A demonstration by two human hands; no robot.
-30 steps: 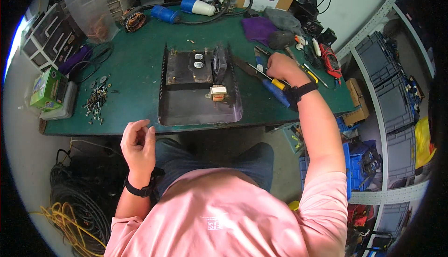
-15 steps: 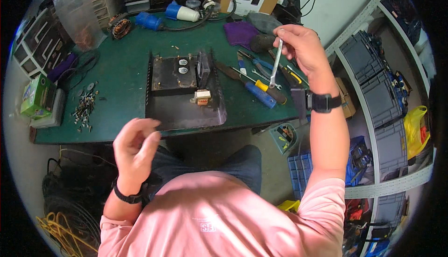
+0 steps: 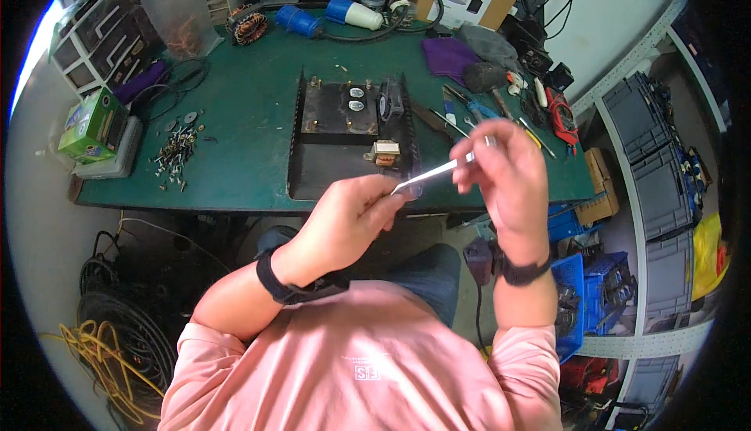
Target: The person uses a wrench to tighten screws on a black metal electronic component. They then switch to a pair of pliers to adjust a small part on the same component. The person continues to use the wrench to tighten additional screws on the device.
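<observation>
A silver wrench (image 3: 436, 173) slants in the air between my two hands, over the front edge of the bench. The lower end is pinched between the thumb and fingers of my left hand (image 3: 348, 216). Around the upper end close the fingers of my right hand (image 3: 510, 171), slightly blurred. Just beyond them lies a black metal chassis (image 3: 336, 173) holding a black box (image 3: 336, 122), a small fan (image 3: 389, 104) and a small transformer (image 3: 386, 151). My left hand hides part of the chassis's front edge.
Loose screws and washers (image 3: 176, 149) lie in a heap on the green bench (image 3: 242, 102). Pliers (image 3: 473, 106) and other hand tools sit on the right, partly behind my right hand. A green box (image 3: 92, 127) stands at the left end; blue connectors (image 3: 299, 20) lie at the back.
My right hand has brought the wrench down toward the middle. My left hand has moved right and taken hold of its other end. The view has shifted left.
</observation>
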